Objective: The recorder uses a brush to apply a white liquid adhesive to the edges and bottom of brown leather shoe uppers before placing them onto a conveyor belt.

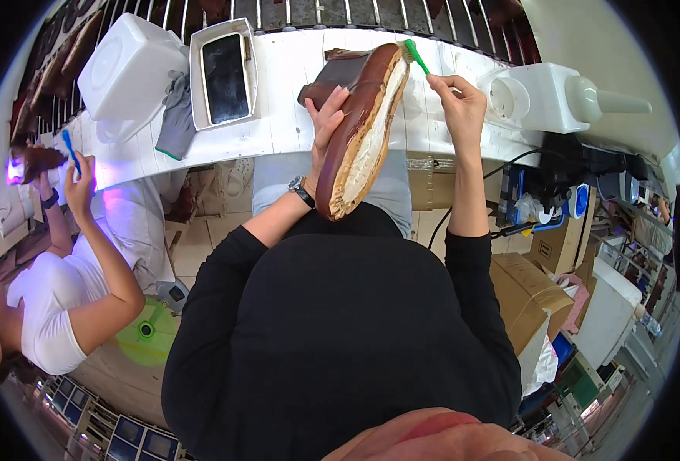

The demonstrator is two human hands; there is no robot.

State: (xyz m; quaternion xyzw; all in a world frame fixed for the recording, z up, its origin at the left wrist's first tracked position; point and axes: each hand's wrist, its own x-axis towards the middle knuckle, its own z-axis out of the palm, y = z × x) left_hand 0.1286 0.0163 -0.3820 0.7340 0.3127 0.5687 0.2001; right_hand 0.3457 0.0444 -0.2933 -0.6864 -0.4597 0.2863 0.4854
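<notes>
A brown leather boot [357, 131] is tilted above the front edge of the white table [278, 69], its underside turned to the right. That underside has a whitish middle and a rough tan edge; a dark shaft lies on the boot's left. My left hand [327, 127], with a watch on the wrist, grips the boot by its side, its thumb and some fingers partly hidden. In my right hand [463, 106] is a green toothbrush [417, 58], pinched by the handle. Its bristles meet the edge of the underside at the far end.
On the table stand a white plastic jug [129, 69], a grey glove [175, 119], a white tray [253, 77] with a dark surface inside and a white container [540, 91]. Metal rollers [348, 14] run behind. A co-worker [86, 276] sits left; cardboard boxes [520, 288] stand right.
</notes>
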